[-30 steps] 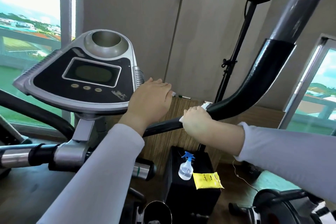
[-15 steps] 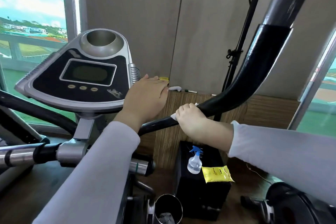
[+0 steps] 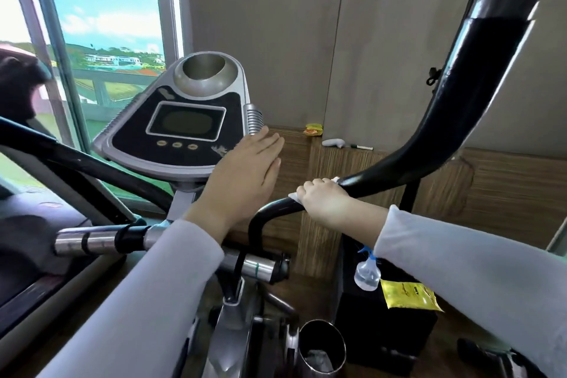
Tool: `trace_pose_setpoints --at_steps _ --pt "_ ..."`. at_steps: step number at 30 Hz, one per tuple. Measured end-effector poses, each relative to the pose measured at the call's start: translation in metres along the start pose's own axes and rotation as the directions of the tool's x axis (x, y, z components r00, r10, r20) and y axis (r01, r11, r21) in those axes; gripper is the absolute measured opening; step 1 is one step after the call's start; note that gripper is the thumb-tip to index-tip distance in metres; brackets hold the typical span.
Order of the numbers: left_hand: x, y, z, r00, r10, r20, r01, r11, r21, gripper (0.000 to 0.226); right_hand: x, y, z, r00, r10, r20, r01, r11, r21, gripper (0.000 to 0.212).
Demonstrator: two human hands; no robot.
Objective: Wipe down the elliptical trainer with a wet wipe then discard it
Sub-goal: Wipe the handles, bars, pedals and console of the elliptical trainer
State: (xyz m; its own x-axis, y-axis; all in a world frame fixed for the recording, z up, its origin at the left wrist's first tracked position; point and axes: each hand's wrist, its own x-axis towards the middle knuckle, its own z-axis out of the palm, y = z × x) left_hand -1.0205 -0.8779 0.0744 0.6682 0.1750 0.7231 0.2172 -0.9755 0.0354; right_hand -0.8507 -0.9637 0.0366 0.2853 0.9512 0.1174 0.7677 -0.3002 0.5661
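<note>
Clear spray bottle [image 3: 366,276] and yellow packet [image 3: 408,294] on black box [image 3: 383,334], marker [image 3: 362,147] and possibly a thermometer [image 3: 333,142] on wooden ledge [image 3: 337,158]

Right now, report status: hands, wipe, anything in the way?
Left hand open, flat at the console's right edge. Right hand grips wet wipe around the black handlebar. Bar above the wipe unobstructed.

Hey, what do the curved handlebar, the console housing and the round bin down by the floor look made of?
Handlebar: probably coated metal tube, glossy black, with sharp streak highlights. Console housing: seemingly moulded plastic, satin silver-grey rim round a black panel. Bin: likely brushed steel, by its soft grey sheen.
</note>
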Motion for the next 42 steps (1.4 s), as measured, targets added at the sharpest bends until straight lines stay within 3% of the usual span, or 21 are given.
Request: trace_pose_setpoints --at_steps 9,17,22,26,34,37,42 --pt "-0.026 -0.006 -0.019 0.987 -0.12 0.109 0.126 0.991 -0.053 0.049 0.029 -0.031 0.009 0.994 -0.107 -0.031 0.11 0.99 0.094 0.044" --pt "-0.026 0.007 -0.018 0.969 -0.231 0.084 0.24 0.965 -0.103 0.048 0.013 -0.014 0.01 0.99 -0.124 -0.061 0.129 0.988 0.08 0.061" --pt "-0.026 0.011 -0.016 0.96 -0.267 0.089 0.276 0.954 -0.118 0.047 0.002 -0.007 0.005 0.993 -0.076 -0.085 0.082 0.994 0.072 0.046" --pt "-0.027 0.011 -0.014 0.96 -0.272 0.062 0.278 0.954 -0.113 0.048 0.011 -0.015 0.007 0.986 -0.129 -0.102 0.135 0.989 0.054 0.031" --pt "-0.026 0.006 -0.009 0.953 -0.303 0.019 0.301 0.931 -0.206 0.046 0.047 -0.06 0.027 0.965 -0.248 -0.084 0.242 0.967 -0.074 0.049" --pt "-0.026 0.005 -0.01 0.949 -0.314 0.024 0.31 0.92 -0.241 0.045 0.046 -0.057 0.023 0.975 -0.213 -0.06 0.208 0.975 -0.081 0.052" --pt "-0.026 0.006 -0.008 0.945 -0.326 0.009 0.318 0.916 -0.246 0.045 0.021 -0.029 0.014 0.993 -0.101 -0.066 0.097 0.994 -0.054 0.039"
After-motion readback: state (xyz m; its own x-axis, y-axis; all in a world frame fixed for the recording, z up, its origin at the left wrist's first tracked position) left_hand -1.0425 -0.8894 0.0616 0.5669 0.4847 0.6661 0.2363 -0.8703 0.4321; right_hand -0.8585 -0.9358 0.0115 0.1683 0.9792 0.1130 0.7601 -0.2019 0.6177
